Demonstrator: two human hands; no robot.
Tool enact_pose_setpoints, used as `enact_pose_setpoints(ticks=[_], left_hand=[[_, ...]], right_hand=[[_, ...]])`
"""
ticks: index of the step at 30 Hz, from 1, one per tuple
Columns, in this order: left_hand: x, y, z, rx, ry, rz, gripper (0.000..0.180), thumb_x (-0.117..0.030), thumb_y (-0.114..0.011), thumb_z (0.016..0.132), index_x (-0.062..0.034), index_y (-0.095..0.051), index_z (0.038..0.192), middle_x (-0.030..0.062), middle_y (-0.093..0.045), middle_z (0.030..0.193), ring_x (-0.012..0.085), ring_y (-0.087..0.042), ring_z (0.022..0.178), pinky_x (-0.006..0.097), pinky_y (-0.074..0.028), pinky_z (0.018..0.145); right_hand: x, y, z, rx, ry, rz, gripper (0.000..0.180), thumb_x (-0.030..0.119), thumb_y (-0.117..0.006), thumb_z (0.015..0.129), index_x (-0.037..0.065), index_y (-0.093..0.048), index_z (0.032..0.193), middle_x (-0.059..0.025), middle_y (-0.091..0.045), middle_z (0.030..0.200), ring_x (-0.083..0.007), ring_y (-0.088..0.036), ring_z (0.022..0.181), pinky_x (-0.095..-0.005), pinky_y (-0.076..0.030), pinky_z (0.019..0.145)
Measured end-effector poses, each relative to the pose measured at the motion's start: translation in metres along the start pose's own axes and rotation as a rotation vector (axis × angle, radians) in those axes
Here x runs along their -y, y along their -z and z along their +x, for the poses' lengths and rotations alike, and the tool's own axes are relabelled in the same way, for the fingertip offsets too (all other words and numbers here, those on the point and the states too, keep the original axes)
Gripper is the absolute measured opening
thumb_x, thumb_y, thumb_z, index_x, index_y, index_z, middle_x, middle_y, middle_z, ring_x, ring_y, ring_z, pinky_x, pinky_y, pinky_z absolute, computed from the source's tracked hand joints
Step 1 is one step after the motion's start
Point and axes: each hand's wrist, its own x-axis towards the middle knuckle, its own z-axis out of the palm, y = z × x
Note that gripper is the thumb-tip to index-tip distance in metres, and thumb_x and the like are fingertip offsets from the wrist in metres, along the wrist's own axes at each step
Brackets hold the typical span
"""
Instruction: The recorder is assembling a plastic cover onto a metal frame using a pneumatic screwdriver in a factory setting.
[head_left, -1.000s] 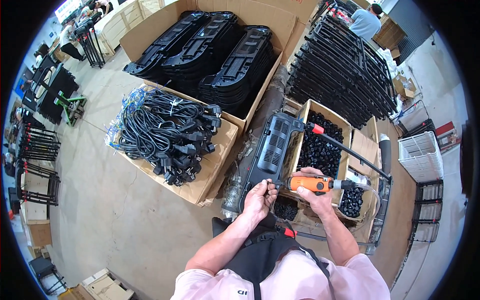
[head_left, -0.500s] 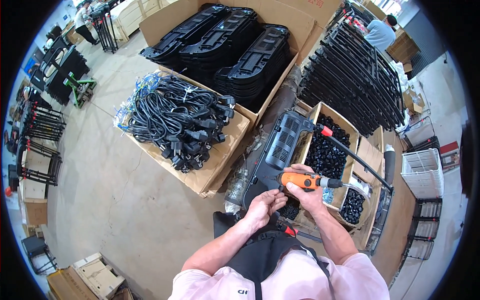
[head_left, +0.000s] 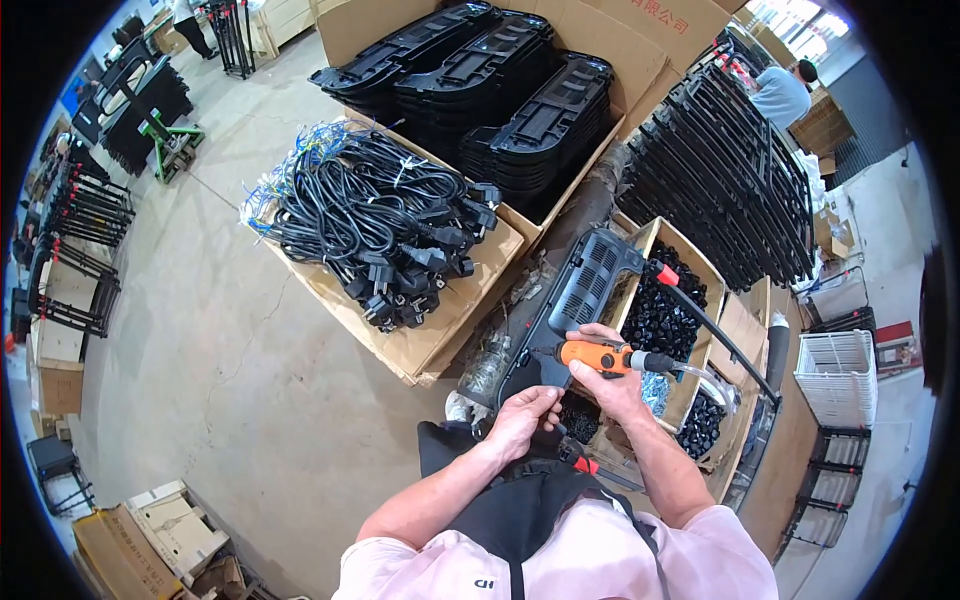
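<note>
My right hand (head_left: pixel 608 388) grips an orange screwdriver (head_left: pixel 592 356) with a dark tail and a pale hose. Its dark bit points left over a black plastic cover (head_left: pixel 585 280) with vent slots, lying slanted in front of me. My left hand (head_left: pixel 528 418) is close below the bit, near the cover's lower end. Its thumb and fingers are pinched together; anything between them is too small to make out. A black bar (head_left: pixel 715 325) with a red end piece (head_left: pixel 666 276) runs from the cover towards the right.
Beyond the cover, a wooden bin (head_left: pixel 665 305) holds small black parts. A carton bears bundled black power cords (head_left: pixel 375 220); behind it stands a large box of stacked black covers (head_left: pixel 540 120). Black frames (head_left: pixel 720 170) lean at the far right, near another person (head_left: pixel 782 95).
The view has turned slightly, so the surroundings sit further right. My left fingers have drawn into a tighter pinch. The screwdriver stays in my right hand over the cover.
</note>
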Motion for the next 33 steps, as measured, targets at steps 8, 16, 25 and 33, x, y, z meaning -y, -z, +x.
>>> enact_pose_setpoints(ticks=[8,16,25,33], left_hand=[[-0.003,0.005,-0.001,-0.017,0.012,-0.177,0.025,-0.022,-0.062,0.11,-0.0022,-0.07,0.124,0.0003,-0.071,0.096,0.0099,-0.068,0.082,0.025,-0.061,0.075],[-0.001,0.016,0.006,-0.034,0.027,-0.241,0.028,-0.026,-0.062,0.11,-0.0022,-0.071,0.122,0.0024,-0.072,0.095,0.0108,-0.07,0.078,0.026,-0.063,0.072],[0.001,0.017,0.011,-0.121,0.002,-0.344,0.027,-0.031,-0.062,0.109,-0.0058,-0.073,0.114,0.0009,-0.071,0.087,0.0121,-0.068,0.07,0.026,-0.06,0.062],[-0.011,0.009,0.01,-0.154,0.001,-0.473,0.025,-0.03,-0.057,0.112,-0.0085,-0.068,0.118,-0.0014,-0.067,0.089,0.0124,-0.064,0.077,0.029,-0.057,0.074]], right_hand=[[0.005,-0.007,0.005,0.038,0.053,-0.097,0.049,0.005,-0.079,0.091,0.002,-0.06,0.136,-0.0137,-0.071,0.128,-0.0211,-0.068,0.12,-0.0355,-0.055,0.105],[0.011,-0.017,0.019,0.107,0.113,-0.372,0.04,0.016,-0.082,0.089,0.005,-0.07,0.126,-0.0106,-0.076,0.112,-0.0178,-0.073,0.104,-0.0326,-0.058,0.092],[0.013,-0.016,0.006,0.051,0.004,-0.132,0.058,0.005,-0.078,0.09,0.001,-0.053,0.142,-0.0158,-0.07,0.133,-0.0229,-0.067,0.122,-0.0375,-0.053,0.108],[0.021,0.005,-0.039,-0.027,-0.042,0.063,0.057,0.006,-0.079,0.087,-0.001,-0.055,0.138,-0.0199,-0.07,0.131,-0.0263,-0.068,0.122,-0.0416,-0.054,0.107]])
